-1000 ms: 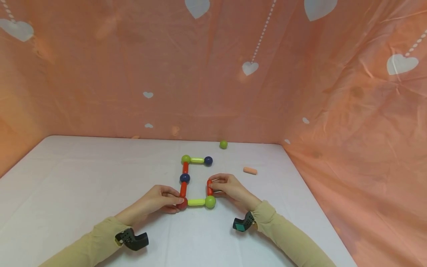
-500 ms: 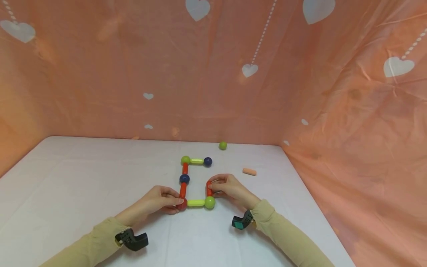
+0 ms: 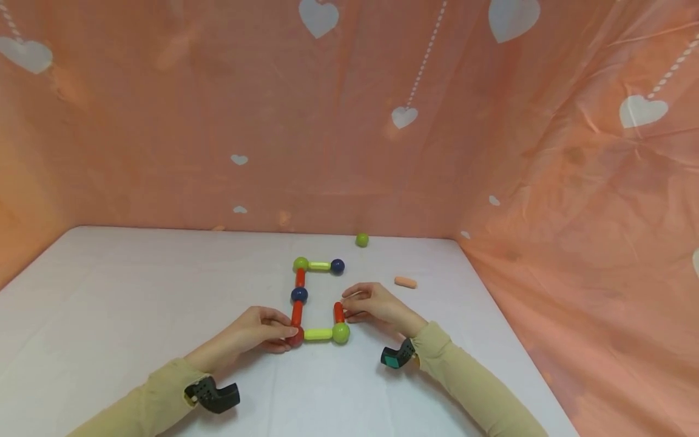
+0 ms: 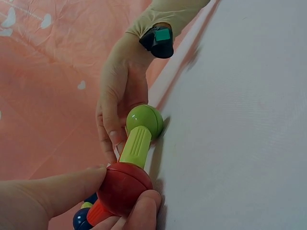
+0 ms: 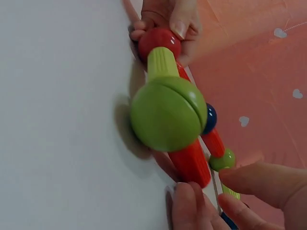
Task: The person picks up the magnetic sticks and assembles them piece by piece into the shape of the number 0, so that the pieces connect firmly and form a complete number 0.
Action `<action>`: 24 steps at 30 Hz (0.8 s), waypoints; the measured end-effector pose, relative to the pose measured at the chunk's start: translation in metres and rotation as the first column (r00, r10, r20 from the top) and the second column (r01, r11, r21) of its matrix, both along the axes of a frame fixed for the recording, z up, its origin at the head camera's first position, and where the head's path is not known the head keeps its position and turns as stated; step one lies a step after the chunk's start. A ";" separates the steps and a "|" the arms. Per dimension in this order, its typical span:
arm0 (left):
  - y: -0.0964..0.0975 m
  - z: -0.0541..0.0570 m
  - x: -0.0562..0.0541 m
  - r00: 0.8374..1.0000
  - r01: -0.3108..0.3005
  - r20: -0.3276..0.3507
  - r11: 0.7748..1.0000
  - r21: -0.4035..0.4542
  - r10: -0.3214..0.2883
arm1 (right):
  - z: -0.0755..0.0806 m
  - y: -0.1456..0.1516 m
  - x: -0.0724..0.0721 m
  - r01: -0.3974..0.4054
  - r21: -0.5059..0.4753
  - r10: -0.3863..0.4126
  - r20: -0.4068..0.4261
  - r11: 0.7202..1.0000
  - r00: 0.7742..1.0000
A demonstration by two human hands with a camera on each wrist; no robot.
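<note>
My left hand [image 3: 259, 328] pinches a red ball [image 4: 123, 189] between thumb and fingers, at the near left corner of a shape made of toy balls and rods. A yellow-green rod [image 3: 318, 334] links that ball to a green ball [image 3: 341, 332]. From the green ball a short red rod [image 5: 192, 165] points away from me, its far end bare. Just right of this rod is my right hand [image 3: 379, 304], thumb and fingers spread apart around nothing. Up the left side, red rods [image 3: 297, 314] and a dark blue ball [image 3: 299, 295] lead to another green ball [image 3: 301, 264].
At the far end a yellow-green rod [image 3: 319, 266] runs right to a second dark blue ball [image 3: 337, 266]. A loose green ball [image 3: 362, 240] lies near the table's back edge. An orange rod [image 3: 406, 282] lies beyond my right hand. Patterned orange cloth [image 3: 349, 121] hangs behind the white table.
My right hand has let go of the short red rod and its fingers have come away to the right. My left hand keeps its hold on the red ball.
</note>
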State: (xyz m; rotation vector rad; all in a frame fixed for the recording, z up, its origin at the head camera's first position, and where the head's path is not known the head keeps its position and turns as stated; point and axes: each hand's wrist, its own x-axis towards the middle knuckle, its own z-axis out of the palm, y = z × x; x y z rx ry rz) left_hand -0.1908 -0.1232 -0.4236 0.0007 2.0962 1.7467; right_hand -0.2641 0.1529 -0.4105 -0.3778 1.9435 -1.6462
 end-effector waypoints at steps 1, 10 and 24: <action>0.000 0.000 0.000 1.000 -0.001 0.000 1.000 0.002 0.001 | 0.001 0.001 -0.002 -0.007 0.008 0.007 -0.010 1.000 1.000; -0.001 0.000 0.000 1.000 -0.006 0.020 1.000 -0.005 0.006 | 0.025 0.014 -0.041 0.116 0.060 -0.105 -0.157 0.991 0.982; -0.001 -0.001 0.000 1.000 0.025 0.008 1.000 0.007 -0.025 | 0.034 0.023 -0.120 0.272 0.064 -0.198 -0.530 0.960 0.825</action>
